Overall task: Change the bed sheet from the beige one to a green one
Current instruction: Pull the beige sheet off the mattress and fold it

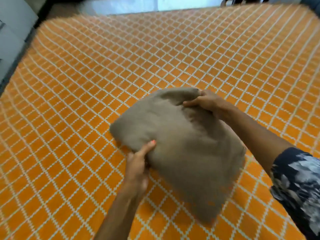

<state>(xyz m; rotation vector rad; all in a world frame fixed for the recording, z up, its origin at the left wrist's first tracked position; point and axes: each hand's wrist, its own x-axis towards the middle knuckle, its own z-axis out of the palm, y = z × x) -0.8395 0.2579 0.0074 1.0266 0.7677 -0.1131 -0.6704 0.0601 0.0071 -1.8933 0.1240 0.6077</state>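
Gripping the folded beige sheet [180, 146] at two edges: left hand [138, 168] pinches the near-left edge, thumb on top, other fingers hidden beneath; right hand [206, 101] has its fingers curled round the bundle's far corner. Bundle sits low over the mattress [86, 75], nearer its front edge, right of centre; contact underneath cannot be told. Orange lattice cover bare all round. No green sheet in view. Judgement: keep both grips firm so the folds don't spill, lift it clear as one piece. Left forearm rises from the front edge; right arm reaches in from the right, patterned sleeve [299, 184] at the elbow.
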